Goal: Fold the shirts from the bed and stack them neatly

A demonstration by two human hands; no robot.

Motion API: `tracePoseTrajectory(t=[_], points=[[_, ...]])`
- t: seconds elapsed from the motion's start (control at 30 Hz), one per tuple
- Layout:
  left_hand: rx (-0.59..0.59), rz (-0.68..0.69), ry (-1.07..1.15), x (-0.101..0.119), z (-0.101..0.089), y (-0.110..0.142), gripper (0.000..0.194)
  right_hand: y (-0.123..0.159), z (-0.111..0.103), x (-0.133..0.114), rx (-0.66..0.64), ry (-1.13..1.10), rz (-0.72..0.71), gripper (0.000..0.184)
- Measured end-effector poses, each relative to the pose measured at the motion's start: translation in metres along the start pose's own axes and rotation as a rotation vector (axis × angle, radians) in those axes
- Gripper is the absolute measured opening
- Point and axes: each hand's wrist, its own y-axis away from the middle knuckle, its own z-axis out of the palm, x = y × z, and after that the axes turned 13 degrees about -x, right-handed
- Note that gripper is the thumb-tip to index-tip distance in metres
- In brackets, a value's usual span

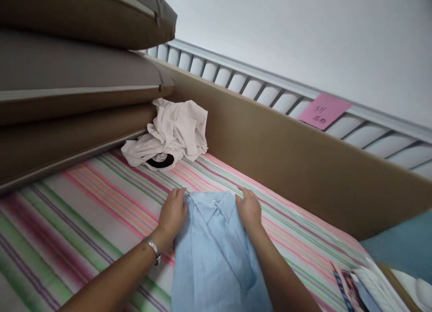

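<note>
- A striped sheet (111,199) in pink, green, purple and orange covers the broad surface under everything.
- The light blue shirt (216,249) lies on it at the near middle, collar toward the far side.
- The left hand (173,213) and right hand (249,208) touch its upper left and right edges, fingers bent; whether they pinch the fabric, I cannot tell.
- Crumpled whitish cloth (178,127) with a black ring-shaped patch sits in the far left corner.
- Thick brown-grey cushions (77,69) are stacked on the left.
- A tan board (280,154) borders the far side; behind it run pale slats (243,82) and a white wall (286,33).
- A pink note (324,110) with handwriting hangs over the slats.
- Folded fabrics (374,285) stand near right, beside a blue surface (405,244).
</note>
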Motion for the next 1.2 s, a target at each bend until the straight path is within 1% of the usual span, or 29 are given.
tracePoseTrajectory(t=[0.07,0.1,0.13,0.2,0.27,0.3,0.37,0.47,0.53,0.6,0.7,0.87,0.93,1.0,1.07,1.13,1.2], points=[[0.032,0.092,-0.055,0.005,-0.005,0.001,0.041,-0.016,0.004,-0.027,-0.125,-0.002,-0.210,0.037],[0.022,0.141,-0.074,0.007,-0.008,0.002,0.036,-0.024,0.008,-0.039,-0.195,0.001,-0.284,0.035],[-0.007,0.189,-0.090,0.010,-0.009,0.003,0.031,-0.032,0.012,-0.050,-0.252,0.008,-0.325,0.032],[-0.103,0.291,-0.114,0.014,-0.011,0.005,0.024,-0.043,0.020,-0.067,-0.336,0.027,-0.364,0.025],[-0.189,0.371,-0.139,0.016,-0.010,0.008,0.021,-0.049,0.022,-0.073,-0.361,0.038,-0.368,0.015],[-0.220,0.398,-0.153,0.016,-0.008,0.010,0.020,-0.050,0.021,-0.073,-0.346,0.037,-0.369,0.011],[-0.256,0.414,-0.179,0.014,-0.003,0.011,0.019,-0.048,0.016,-0.069,-0.273,0.022,-0.372,0.007],[-0.282,0.380,-0.203,0.007,0.005,0.012,0.021,-0.042,0.013,-0.057,-0.150,-0.003,-0.347,0.011],[-0.287,0.346,-0.210,0.003,0.009,0.011,0.023,-0.040,0.019,-0.052,-0.130,-0.008,-0.322,0.011],[-0.291,0.324,-0.209,0.001,0.011,0.011,0.023,-0.040,0.029,-0.051,-0.141,-0.008,-0.303,0.011],[-0.296,0.319,-0.192,0.001,0.011,0.011,0.023,-0.044,0.040,-0.057,-0.171,-0.013,-0.295,0.017],[-0.280,0.308,-0.164,0.003,0.010,0.012,0.026,-0.054,0.039,-0.071,-0.268,-0.002,-0.372,0.031],[-0.277,0.306,-0.126,0.002,0.010,0.011,0.027,-0.056,0.036,-0.074,-0.289,0.002,-0.381,0.029],[-0.264,0.292,-0.023,0.000,0.010,0.008,0.027,-0.056,0.033,-0.075,-0.296,-0.007,-0.375,0.021],[-0.194,0.235,0.166,-0.001,0.009,0.002,0.027,-0.053,0.028,-0.075,-0.286,-0.032,-0.377,0.015],[-0.096,0.118,0.418,0.000,0.006,-0.005,0.021,-0.046,0.020,-0.074,-0.269,-0.069,-0.399,0.013],[-0.048,-0.084,0.689,0.004,0.001,-0.013,0.013,-0.037,0.011,-0.072,-0.256,-0.114,-0.437,0.012]])
